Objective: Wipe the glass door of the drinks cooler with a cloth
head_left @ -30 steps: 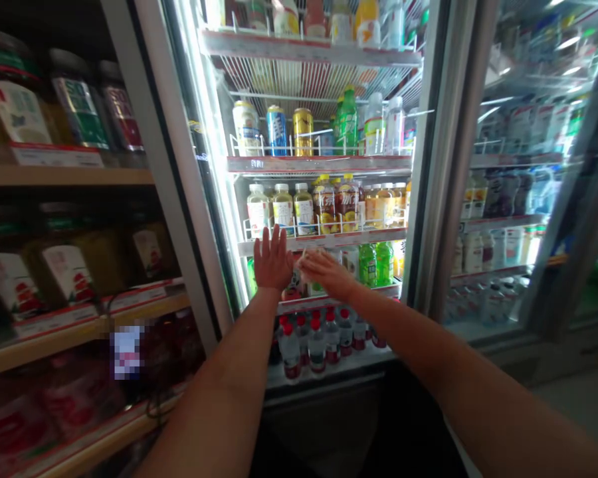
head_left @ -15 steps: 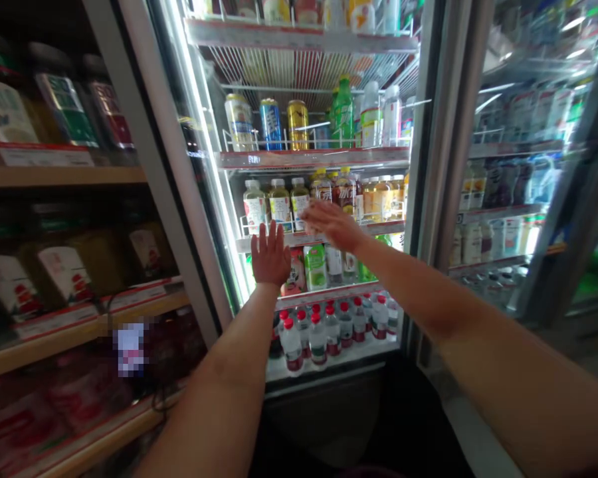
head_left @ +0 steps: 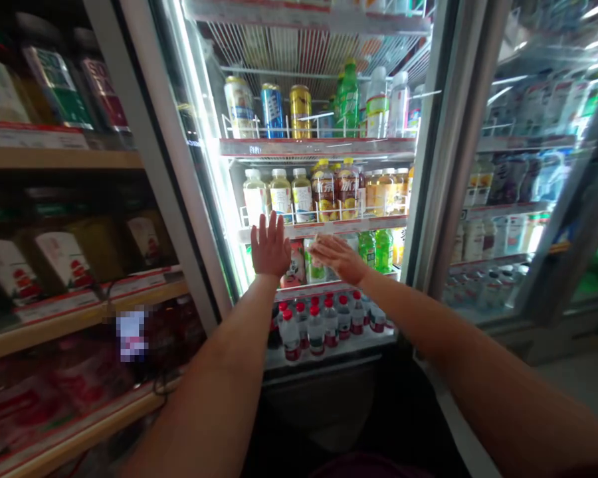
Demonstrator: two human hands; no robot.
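Holding nothing mid-frame, the left hand [head_left: 270, 252] spreads flat; the right hand [head_left: 342, 258] seems to press a cloth [head_left: 317, 241]. Work looks unfinished.

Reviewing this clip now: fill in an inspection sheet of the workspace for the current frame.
Surface: upright glass front of a lit cooler, streaked with reflections.
Job's things: pale material at the right fingertips, too blurred to identify.
Clutter: a pixelated bright patch at left, unreadable.
Hands: left hand open, fingers up, apparently against the glass; right hand beside it, fingers extended leftward.
Cables: thin dark cord-like loop at left.
Surroundings: red-capped bottles on the cooler's bottom; wooden-edged shelves at left.
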